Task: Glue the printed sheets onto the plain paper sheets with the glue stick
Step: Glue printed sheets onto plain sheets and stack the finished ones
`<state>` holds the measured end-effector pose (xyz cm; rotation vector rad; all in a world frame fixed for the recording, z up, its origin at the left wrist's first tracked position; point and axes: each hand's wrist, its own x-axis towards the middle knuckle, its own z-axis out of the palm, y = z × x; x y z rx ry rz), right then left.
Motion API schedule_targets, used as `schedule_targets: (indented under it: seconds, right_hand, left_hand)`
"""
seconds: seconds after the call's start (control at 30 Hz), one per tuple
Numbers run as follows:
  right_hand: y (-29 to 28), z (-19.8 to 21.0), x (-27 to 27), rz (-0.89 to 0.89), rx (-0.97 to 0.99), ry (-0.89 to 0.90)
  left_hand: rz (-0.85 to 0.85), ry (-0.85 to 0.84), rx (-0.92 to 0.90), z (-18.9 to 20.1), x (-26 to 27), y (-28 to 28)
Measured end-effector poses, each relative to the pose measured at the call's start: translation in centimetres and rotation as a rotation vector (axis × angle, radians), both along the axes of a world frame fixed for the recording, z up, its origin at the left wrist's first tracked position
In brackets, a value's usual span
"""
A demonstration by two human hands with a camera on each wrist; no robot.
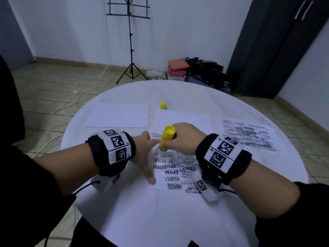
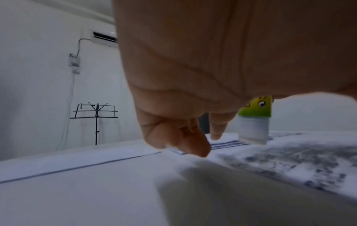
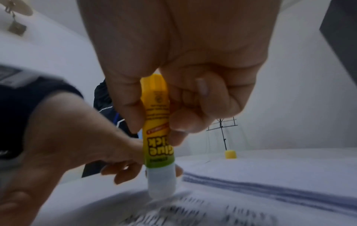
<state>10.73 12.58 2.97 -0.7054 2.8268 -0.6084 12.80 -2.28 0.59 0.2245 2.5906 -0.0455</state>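
Our right hand [image 1: 179,138] grips the glue stick [image 1: 166,139] upright, tip down on the near printed sheet [image 1: 175,171]. Our left hand [image 1: 145,157] lies open, fingers spread on the sheet's left edge. Its yellow cap [image 1: 163,105] stands farther back; the right printed sheet [image 1: 249,134] is blurred.

The right hand [image 1: 179,138] covers the middle of the glue stick [image 1: 166,139], and whether its tip touches the near printed sheet [image 1: 175,171] is blurred; that sheet's right edge hides under the wrist, its print smeared
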Motion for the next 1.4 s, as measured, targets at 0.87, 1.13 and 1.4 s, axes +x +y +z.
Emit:
schedule_targets:
  seconds: [0.87,1.13,1.4]
  right_hand:
    - [11.3,-0.5,6.2,-0.098,0.027,-0.123]
    - [13.8,-0.1,3.9,-0.246,0.048,-0.086]
    - [13.1,-1.6,-0.4,-0.467,0.047,-0.042]
  left_hand:
    - [-0.334,0.12,-0.315,0.0,0.6,4.7]
    - [-0.485,0.027,-0.365,0.2,0.5,6.7]
    - [-0.482,-0.051,-0.366,0.2,0.0,6.8]
